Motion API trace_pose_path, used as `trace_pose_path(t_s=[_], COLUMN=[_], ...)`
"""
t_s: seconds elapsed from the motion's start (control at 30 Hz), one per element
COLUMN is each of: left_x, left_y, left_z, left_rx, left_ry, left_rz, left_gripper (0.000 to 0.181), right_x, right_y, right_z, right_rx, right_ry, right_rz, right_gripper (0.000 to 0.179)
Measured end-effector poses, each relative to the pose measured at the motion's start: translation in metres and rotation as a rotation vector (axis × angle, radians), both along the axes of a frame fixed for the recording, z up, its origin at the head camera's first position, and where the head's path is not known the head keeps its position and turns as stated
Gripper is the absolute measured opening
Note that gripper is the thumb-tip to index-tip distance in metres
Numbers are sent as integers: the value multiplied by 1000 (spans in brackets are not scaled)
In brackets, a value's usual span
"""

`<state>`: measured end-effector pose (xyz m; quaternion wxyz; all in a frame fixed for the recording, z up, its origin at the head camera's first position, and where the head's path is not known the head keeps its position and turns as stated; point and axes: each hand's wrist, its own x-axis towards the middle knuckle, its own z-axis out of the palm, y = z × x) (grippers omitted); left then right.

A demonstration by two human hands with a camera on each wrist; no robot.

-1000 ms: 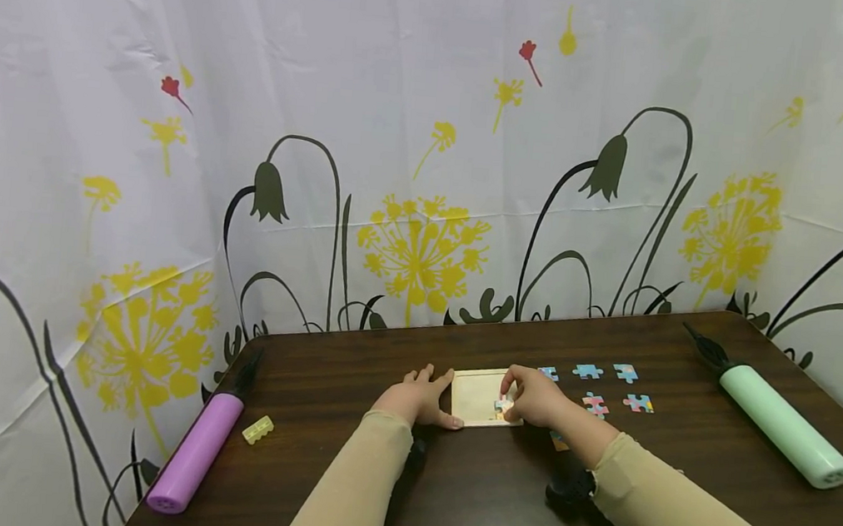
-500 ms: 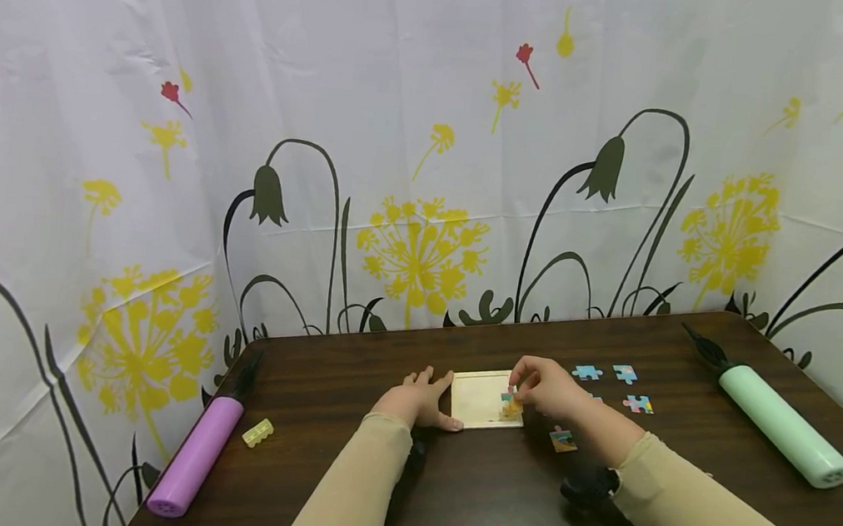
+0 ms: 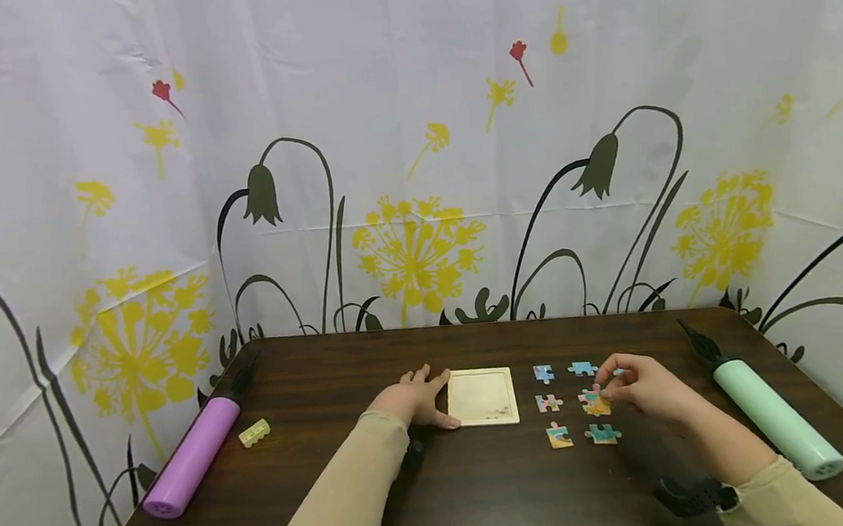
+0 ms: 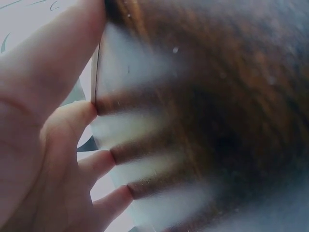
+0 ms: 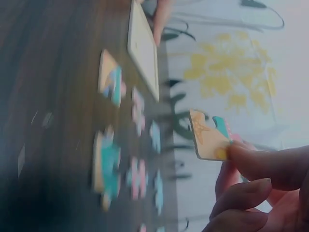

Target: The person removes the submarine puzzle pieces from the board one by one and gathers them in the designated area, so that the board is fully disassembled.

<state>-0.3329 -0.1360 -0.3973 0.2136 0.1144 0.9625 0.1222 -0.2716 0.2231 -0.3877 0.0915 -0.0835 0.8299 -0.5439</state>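
My right hand [image 3: 640, 386] pinches a jigsaw puzzle piece [image 5: 205, 137] between thumb and fingertips, raised above the table. This piece is sandy with an orange starfish and a teal patch. In the head view it overlaps other pieces below. At the left side of a shallow square wooden puzzle tray [image 3: 481, 395], my left hand [image 3: 413, 400] rests with fingers spread, touching the frame. Loose pieces lie right of the tray: a blue one [image 3: 543, 374], a pink one [image 3: 549, 403], a sandy one [image 3: 558, 435] and a teal one [image 3: 604, 433]. My right hand partly hides others.
A purple hand pump [image 3: 194, 456] lies along the table's left side, with a small yellow block [image 3: 254, 433] beside it. On the right lies a mint-green pump [image 3: 776, 419]. A flowered curtain [image 3: 426, 130] hangs behind the brown table [image 3: 491, 495].
My right hand has lifted the sandy puzzle piece from the tray's lower right corner and carried it right, over the loose pieces. The left hand stays at the tray.
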Motion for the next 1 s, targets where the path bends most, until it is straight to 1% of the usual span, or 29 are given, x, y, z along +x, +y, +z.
trace_pose_path(t_s=[0.13, 0.27, 0.33, 0.53, 0.77, 1.0], left_x=[0, 0, 0, -1, -1, -2], left_y=[0, -1, -1, -1, -1, -1], left_z=[1, 1, 1, -1, -4, -3], left_rx=[-3, -6, -3, 11, 8, 6], left_ry=[5, 1, -5, -15, -3, 0], left_rz=[-1, 0, 4, 9, -12, -9], left_gripper=[95, 95, 95, 95, 95, 96], right_x=[11, 19, 22, 23, 21, 18], right_y=[24, 38, 42, 53, 59, 59], right_z=[-6, -15, -19, -30, -42, -43], right_rx=[23, 52, 65, 98, 156, 219], right_ry=[-23, -54, -66, -38, -34, -33], right_rz=[15, 35, 37, 33, -58, -111], right_gripper=[13, 14, 13, 10, 11, 11])
